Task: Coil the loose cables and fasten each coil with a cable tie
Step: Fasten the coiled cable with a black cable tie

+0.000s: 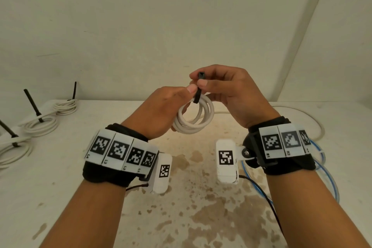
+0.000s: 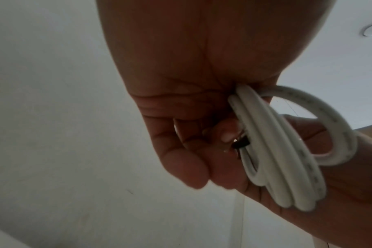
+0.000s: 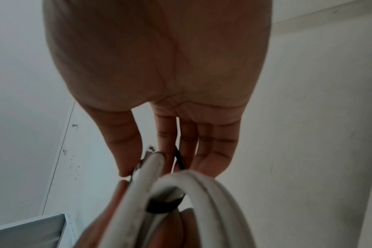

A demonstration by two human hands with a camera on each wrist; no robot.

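Observation:
I hold a small white cable coil (image 1: 193,121) in the air over the table's middle. A black cable tie (image 1: 197,92) loops round the top of the coil. My left hand (image 1: 187,95) grips the coil from the left, its thumb pressed beside the tie. The left wrist view shows its fingers (image 2: 191,161) curled against the coil (image 2: 287,159). My right hand (image 1: 198,79) pinches the tie's upper end between thumb and forefinger. In the right wrist view the tie (image 3: 166,203) crosses under the coil (image 3: 204,189), and its strap (image 3: 179,161) runs up between my fingers.
Three white coils (image 1: 40,125) lie at the table's left, each with a black tie tail sticking up. A loose white cable (image 1: 314,121) and a blue cable (image 1: 330,177) lie at the right. The stained tabletop (image 1: 201,217) meets a wall behind.

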